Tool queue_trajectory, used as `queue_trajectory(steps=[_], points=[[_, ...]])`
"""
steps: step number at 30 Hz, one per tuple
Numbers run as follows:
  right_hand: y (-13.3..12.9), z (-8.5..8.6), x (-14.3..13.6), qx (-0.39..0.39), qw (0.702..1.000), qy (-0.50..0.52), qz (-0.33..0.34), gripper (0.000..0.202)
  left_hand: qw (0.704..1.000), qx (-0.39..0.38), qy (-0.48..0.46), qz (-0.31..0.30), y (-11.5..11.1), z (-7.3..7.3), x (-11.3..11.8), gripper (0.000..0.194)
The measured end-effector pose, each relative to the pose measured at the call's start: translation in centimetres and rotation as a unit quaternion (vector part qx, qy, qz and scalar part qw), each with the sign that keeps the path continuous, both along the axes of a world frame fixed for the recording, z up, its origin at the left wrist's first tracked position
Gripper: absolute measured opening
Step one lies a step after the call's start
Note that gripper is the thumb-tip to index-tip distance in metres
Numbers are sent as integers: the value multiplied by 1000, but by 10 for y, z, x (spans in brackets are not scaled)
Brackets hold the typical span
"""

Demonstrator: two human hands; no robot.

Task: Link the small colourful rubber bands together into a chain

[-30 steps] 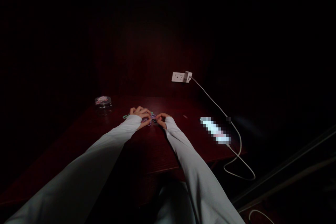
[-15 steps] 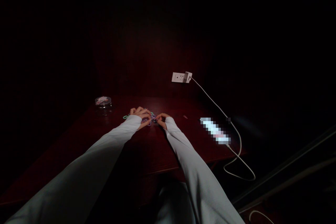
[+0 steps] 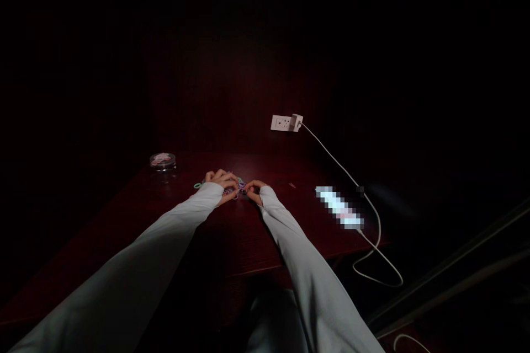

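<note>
A small heap of coloured rings that look like hair ties (image 3: 241,182), in purple, green and pink, lies on the dark red table. My left hand (image 3: 220,181) curves over the heap from the left, its fingers bent and its thumb on the near side, gripping part of it. On the heap's right edge my right hand (image 3: 255,188) pinches, thumb and forefinger together, at a hair tie that is mostly hidden. One green hair tie (image 3: 197,185) pokes out left of my left hand. Much of the heap is under my fingers.
A round clear container (image 3: 163,161) with a patterned lid stands at the back left. A small pink piece (image 3: 292,185) lies right of my hands. Farther right is a lit phone (image 3: 339,208), whose white cable (image 3: 331,155) runs to a charger (image 3: 296,122) in the wall socket (image 3: 280,122).
My right hand has shifted very slightly at the heap's right edge. The left hand stays over the hair ties.
</note>
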State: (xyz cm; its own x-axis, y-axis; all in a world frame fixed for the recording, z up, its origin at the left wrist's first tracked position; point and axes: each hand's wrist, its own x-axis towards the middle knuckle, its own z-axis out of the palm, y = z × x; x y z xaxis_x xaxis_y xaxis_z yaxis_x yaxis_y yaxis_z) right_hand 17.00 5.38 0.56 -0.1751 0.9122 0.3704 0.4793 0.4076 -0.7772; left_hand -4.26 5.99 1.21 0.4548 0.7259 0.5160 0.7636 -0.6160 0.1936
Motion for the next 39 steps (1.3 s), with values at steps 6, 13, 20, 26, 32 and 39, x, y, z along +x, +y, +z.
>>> queue_trajectory(steps=[6,13,20,26,32,39], points=[[1,-1,1,5,1000,-16,1,10,1000,-8,13,-11,-2,3,-3,23],[0,2,-1,-20,1000,-3,1,9,999,-30,14,-39,3,1,-7,27],[-1,2,-2,-36,999,13,11,12,999,-41,6,-13,8,-2,-5,25],[-2,-1,-2,-40,998,37,23,14,999,-38,9,-10,10,-5,-6,25],[-1,0,-2,-23,999,17,19,14,1000,-18,-14,3,7,-3,-4,25],[-4,24,28,63,977,-101,-177,18,998,6,-48,50,1,5,-8,21]])
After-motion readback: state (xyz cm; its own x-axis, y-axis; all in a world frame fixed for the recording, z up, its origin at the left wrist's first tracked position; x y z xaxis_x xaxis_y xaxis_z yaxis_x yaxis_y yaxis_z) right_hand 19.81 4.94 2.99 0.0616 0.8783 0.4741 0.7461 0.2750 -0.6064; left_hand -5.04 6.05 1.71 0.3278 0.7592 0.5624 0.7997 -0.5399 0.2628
